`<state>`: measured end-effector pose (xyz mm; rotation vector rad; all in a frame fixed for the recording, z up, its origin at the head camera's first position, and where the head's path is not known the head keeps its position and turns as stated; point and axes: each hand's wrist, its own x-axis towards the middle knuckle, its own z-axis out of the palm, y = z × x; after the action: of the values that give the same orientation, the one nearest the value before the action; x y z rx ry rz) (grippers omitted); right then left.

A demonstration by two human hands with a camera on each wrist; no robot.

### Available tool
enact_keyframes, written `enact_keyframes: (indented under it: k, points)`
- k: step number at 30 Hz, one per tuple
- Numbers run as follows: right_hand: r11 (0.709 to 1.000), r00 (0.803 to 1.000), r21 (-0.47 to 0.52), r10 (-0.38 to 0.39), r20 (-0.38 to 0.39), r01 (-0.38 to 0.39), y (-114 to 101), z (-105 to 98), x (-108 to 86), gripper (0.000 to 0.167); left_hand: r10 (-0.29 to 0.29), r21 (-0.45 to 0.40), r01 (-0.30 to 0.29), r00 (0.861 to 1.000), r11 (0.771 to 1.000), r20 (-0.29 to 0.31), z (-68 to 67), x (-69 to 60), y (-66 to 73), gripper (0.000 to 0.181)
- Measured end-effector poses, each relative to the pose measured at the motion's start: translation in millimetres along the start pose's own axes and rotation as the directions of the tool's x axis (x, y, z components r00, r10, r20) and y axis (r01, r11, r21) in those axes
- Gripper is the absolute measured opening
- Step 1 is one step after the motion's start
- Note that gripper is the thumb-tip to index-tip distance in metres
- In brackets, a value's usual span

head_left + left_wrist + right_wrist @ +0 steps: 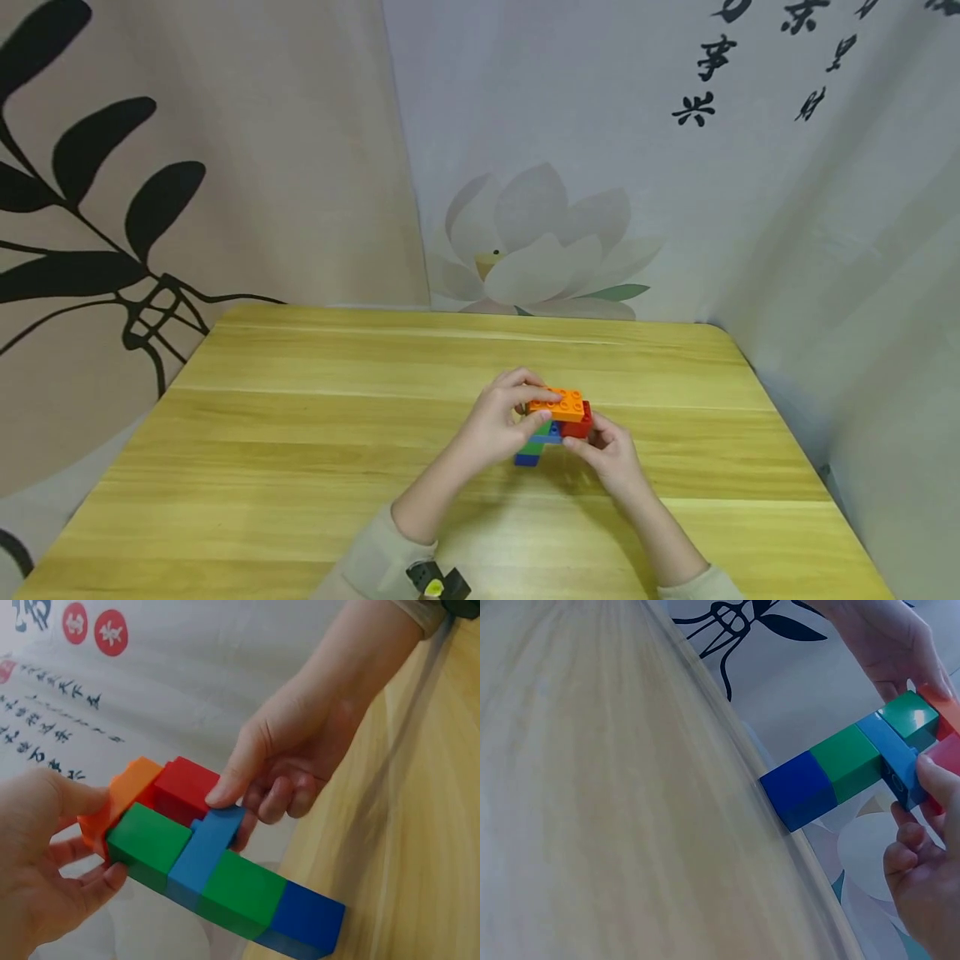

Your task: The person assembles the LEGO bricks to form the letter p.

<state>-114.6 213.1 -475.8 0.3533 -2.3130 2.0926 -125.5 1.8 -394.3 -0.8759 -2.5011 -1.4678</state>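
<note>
A stepped tower of toy bricks stands upright between the two hands. Its dark blue brick [307,915] is at the bottom, with a green brick [241,891] above it. Over that lies a longer mid-blue brick [202,855], which overhangs toward the right hand. A second green brick [150,838] and a red brick [186,787] sit side by side on it, topped by an orange brick [566,407]. My left hand [497,423] pinches the orange brick between thumb and fingers. With thumb and fingers, my right hand [617,457] grips the overhanging side where red and mid-blue bricks meet.
The wooden table [300,433] spreads around the tower, its far edge a little beyond the hands. A printed curtain [562,100] with a lotus and characters hangs behind it. A small black device [438,581] is at the left sleeve.
</note>
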Motion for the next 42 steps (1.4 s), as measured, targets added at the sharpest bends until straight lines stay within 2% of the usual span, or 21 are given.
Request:
enact_keyframes:
  k: [11,21,32,37,42]
  points:
    - [1.000,1.000,0.001,0.022,-0.012,-0.022,0.0,-1.1,-1.8,0.041,-0.051,0.007,0.051,0.998,0.999,0.034,-0.4,0.2,9.6,0.024]
    - [1.000,1.000,-0.019,0.015,-0.013,-0.016,-1.7,-1.2,-3.1,0.041,-0.027,0.038,0.027,1.000,0.999,0.006,2.4,-0.9,10.0,0.023]
    - [0.999,1.000,-0.037,-0.021,-0.008,0.020,-4.3,-0.4,1.5,0.040,0.033,0.110,-0.032,0.999,0.993,-0.001,0.7,-2.6,0.2,0.022]
    - [0.999,1.000,-0.036,-0.027,-0.007,0.027,-4.4,-0.1,1.9,0.040,0.019,0.109,-0.020,1.000,0.994,0.008,-1.0,-2.2,-0.2,0.023]
    - [1.000,1.000,-0.028,0.003,-0.025,-0.003,-2.6,0.0,1.4,0.041,-0.003,0.107,0.001,1.000,0.994,0.025,-2.7,-2.8,0.3,0.025]
